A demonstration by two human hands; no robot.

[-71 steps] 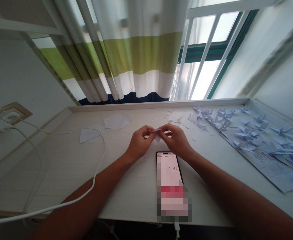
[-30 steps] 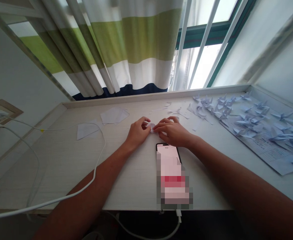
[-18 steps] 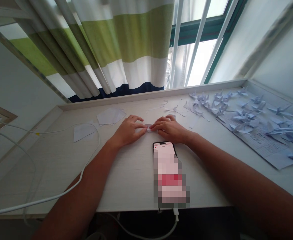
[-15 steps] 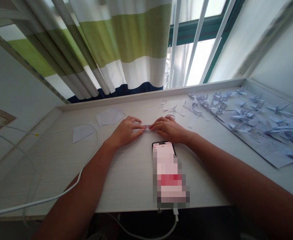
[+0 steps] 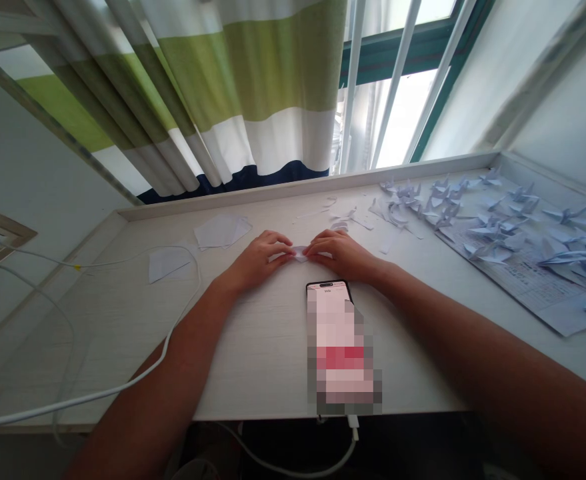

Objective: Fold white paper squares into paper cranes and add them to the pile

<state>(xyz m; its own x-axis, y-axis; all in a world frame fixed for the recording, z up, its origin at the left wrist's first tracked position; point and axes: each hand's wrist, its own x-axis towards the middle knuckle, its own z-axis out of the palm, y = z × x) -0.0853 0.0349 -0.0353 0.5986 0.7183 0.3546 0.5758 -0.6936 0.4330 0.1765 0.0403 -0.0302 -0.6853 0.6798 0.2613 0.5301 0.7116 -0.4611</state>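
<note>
Both hands meet over one small folded paper [image 5: 300,252] lying on the desk [image 5: 253,333], just beyond the top edge of a phone [image 5: 340,347]. The left hand [image 5: 255,257] and the right hand [image 5: 343,253] lie low with knuckles up. Their fingers [image 5: 280,245] are almost straight, and the tips pin the paper down from either side; the thumbs are hidden, so I cannot tell whether they tuck under it. The step looks like flattening a crease. It would probably go best with one hand anchoring the paper while the other runs a fingertip or nail along the fold from its middle outward. The edges should be lined up before any hard pressure goes on, since so small a piece skews easily. The paper itself is pale, white to faintly lilac, thin and mostly covered by the fingertips, with only a short wedge showing between them. Its exact shape cannot be made out. Off to the right, well apart, many folded cranes [image 5: 497,227] of the same pale paper rest partly on a printed sheet [image 5: 537,293]. Paper scraps [image 5: 345,217] lie near the far edge of the desk.
</note>
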